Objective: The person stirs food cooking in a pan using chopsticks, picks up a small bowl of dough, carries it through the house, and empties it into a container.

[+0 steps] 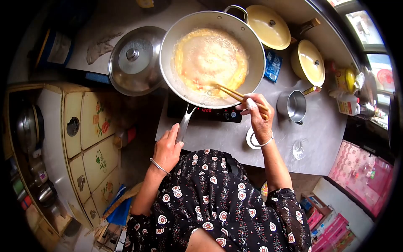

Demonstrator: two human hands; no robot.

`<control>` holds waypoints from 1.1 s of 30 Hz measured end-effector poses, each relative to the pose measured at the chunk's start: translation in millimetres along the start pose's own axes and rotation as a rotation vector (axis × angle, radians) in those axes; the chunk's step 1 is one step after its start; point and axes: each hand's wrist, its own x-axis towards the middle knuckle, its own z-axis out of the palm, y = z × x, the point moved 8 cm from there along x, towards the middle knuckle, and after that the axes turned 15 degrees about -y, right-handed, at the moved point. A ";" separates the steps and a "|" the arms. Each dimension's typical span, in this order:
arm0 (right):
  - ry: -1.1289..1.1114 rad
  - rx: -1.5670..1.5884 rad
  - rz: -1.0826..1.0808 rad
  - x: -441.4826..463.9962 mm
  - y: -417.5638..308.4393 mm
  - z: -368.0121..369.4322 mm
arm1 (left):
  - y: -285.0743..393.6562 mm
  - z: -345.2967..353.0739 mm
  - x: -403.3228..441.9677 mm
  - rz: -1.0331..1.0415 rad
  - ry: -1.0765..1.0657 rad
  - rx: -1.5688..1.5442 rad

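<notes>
A large pale wok [167, 63] sits on a black induction cooker [231, 115] whose red display is lit. Inside it, yellowish food [212, 59] lies in a round, bubbling layer. My right hand [258, 112] holds wooden chopsticks [235, 94], their tips in the lower part of the food. The wok's metal handle [184, 124] points toward me. My left hand [168, 148] is at the end of this handle, its fingers closed against it.
Left of the wok lies a glass-and-metal lid [142, 63]. To the right are two yellow lidded pots [268, 27], a blue packet [273, 66], a small metal saucepan [291, 106] and bottles [347, 105]. A white round item [253, 138] lies near my right wrist.
</notes>
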 end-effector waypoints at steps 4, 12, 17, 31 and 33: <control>-0.024 0.030 0.053 1.4 -3.5 -4.3 | -0.5 1.0 0.2 0.001 0.005 -0.030; 0.061 0.008 0.003 5.5 1.3 -22.8 | -2.2 0.8 -0.1 -0.067 -0.019 -0.063; 0.274 -0.096 -0.115 20.0 -10.9 -51.7 | -4.0 2.0 -0.4 -0.081 -0.021 -0.068; 0.096 0.046 0.036 38.3 1.1 -38.5 | -2.5 0.2 1.1 -0.078 -0.026 -0.069; 0.213 -0.019 -0.029 40.8 -4.6 -57.6 | -2.6 -0.2 1.2 -0.089 -0.034 -0.084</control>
